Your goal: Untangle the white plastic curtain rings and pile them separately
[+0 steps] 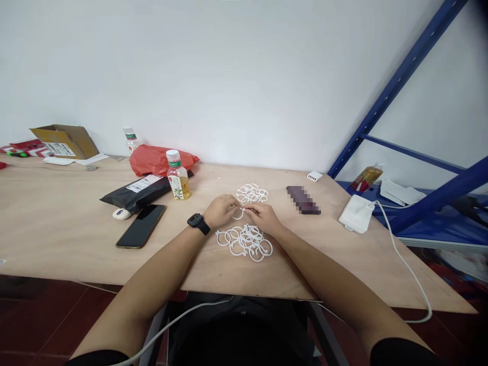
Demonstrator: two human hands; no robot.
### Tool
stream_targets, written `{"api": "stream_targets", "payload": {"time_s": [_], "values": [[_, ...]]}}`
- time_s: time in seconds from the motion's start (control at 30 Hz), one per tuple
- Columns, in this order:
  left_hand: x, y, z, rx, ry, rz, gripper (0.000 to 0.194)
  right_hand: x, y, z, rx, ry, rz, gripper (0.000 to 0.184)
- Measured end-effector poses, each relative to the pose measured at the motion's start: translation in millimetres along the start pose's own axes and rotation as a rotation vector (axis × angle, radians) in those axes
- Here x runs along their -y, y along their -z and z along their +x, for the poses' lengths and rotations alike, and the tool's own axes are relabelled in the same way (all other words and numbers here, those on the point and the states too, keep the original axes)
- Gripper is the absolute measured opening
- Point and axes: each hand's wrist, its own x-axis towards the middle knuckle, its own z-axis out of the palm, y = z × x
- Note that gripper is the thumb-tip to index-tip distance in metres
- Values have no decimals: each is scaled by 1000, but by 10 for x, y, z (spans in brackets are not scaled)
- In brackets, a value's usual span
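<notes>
A white plastic ring (238,217) hangs between my two hands over the table. My left hand (221,209), with a black watch on its wrist, pinches one side of the ring with thumb and fingers. On the other side, the fingertips of my right hand (264,217) are closed on the same ring near its top. Just behind my hands lies a small pile of white rings (252,193). A larger, tangled pile of white rings (246,241), with small clip-like ends, spreads out in front of them. My fingers partly cover the held ring.
To the left are a phone (141,226), a black parcel (147,194), a drink bottle (178,175), a red plastic bag (150,158) and a cardboard box (68,141). A pixelated dark object (304,200), a white power bank (356,213) with cable and a blue shelf frame (396,58) stand right.
</notes>
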Motion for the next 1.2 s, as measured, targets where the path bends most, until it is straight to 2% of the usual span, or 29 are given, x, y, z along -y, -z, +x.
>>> {"api": "stream_targets", "payload": {"time_s": [0.13, 0.27, 0.43, 0.6, 0.7, 0.8, 0.87, 0.97, 1.07, 1.2], "values": [[-38, -45, -1, -60, -42, -11, 19, 20, 4, -7, -33, -25, 57, 17], [-51, -84, 9, -87, -12, -78, 21, 45, -3, -24, -35, -76, 114, 16], [-59, -106, 23, -83, 29, -263, 26, 11, -42, -22, -26, -201, 355, 19], [-68, -126, 41, -88, 24, -297, 26, -7, -76, 4, -36, -248, 504, 26], [-58, -120, 42, -123, 30, -219, 22, 4, -51, 21, -75, -219, 415, 24], [-47, -99, 28, -167, 79, -132, 23, -43, 23, 41, -204, -113, 137, 19], [-50, -92, 15, -113, 60, -113, 25, -127, 83, 60, -265, -43, -44, 18], [-72, -123, -2, 69, -51, -106, 21, -280, 150, 90, -252, -30, -174, 20], [-101, -201, -11, 216, -107, -81, 23, -358, 169, 96, -232, -71, -184, 22], [-110, -285, -15, 300, -97, -68, 17, -275, 150, 58, -197, -50, -132, 17]]}}
